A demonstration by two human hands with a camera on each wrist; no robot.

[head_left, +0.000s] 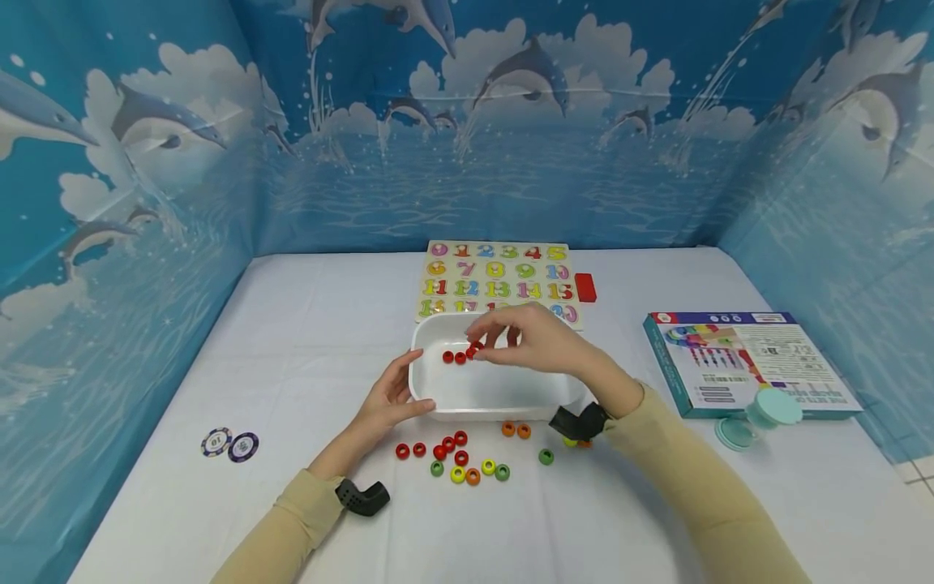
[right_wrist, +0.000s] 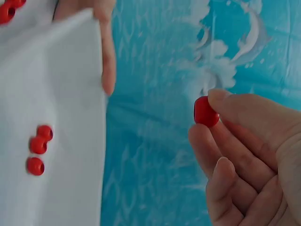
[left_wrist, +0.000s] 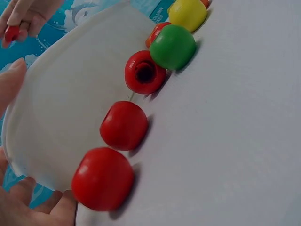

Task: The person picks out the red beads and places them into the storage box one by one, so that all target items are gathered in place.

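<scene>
My right hand (head_left: 536, 337) pinches a red bead (right_wrist: 206, 112) between thumb and index finger, above the white tray (head_left: 503, 399). Three red beads (right_wrist: 35, 166) lie loose inside that tray. At the tray's left end, my left hand (head_left: 387, 401) grips the rim, with the thumb on the front side and the fingers along the left wall. On the cloth in front of the tray are scattered several red beads (head_left: 461, 458), plus green (head_left: 546, 457), yellow (head_left: 457, 474) and orange beads (head_left: 473, 477). My right wrist partly covers a few beads at the right.
Behind the tray lies a number puzzle board (head_left: 496, 280), with a red block (head_left: 585, 288) at its right edge. A flat printed box (head_left: 751, 365) and a mint-green round stand (head_left: 775, 408) are at the right. Two poker chips (head_left: 243, 447) lie far left.
</scene>
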